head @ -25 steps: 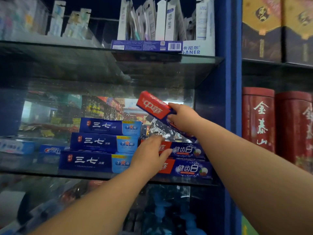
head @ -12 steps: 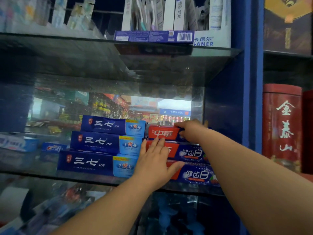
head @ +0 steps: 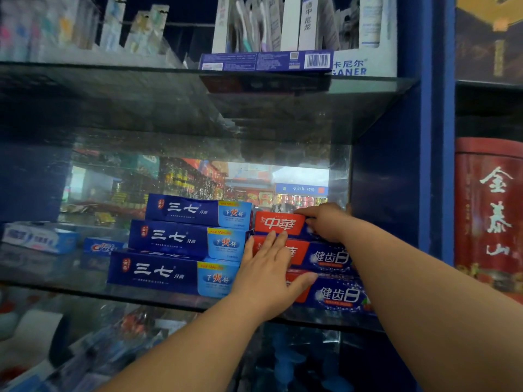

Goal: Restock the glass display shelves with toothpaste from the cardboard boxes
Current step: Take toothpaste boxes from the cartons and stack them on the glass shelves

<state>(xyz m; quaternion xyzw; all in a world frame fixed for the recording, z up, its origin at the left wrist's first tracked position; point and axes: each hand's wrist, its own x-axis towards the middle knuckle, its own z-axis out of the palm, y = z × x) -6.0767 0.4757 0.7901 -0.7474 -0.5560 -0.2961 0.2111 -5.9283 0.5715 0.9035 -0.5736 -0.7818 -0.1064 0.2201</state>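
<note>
Currently: right grip (head: 325, 222), arm outstretched, fingers curled round the right end of the top red toothpaste box (head: 278, 225). Left grip (head: 267, 268), just below, fingers straight, palm flat against the two stacked boxes (head: 331, 258) underneath, on the glass shelf (head: 56, 270).

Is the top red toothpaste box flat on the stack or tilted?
Flat: the top red box lies level on the red-and-blue boxes, the right hand gripping its end.

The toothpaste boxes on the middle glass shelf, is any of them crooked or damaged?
No damage shows. Only the three blue toothpaste boxes look uneven: their left ends step rightward from bottom to top. The red toothpaste box held by the right hand lies level on its stack.
</note>
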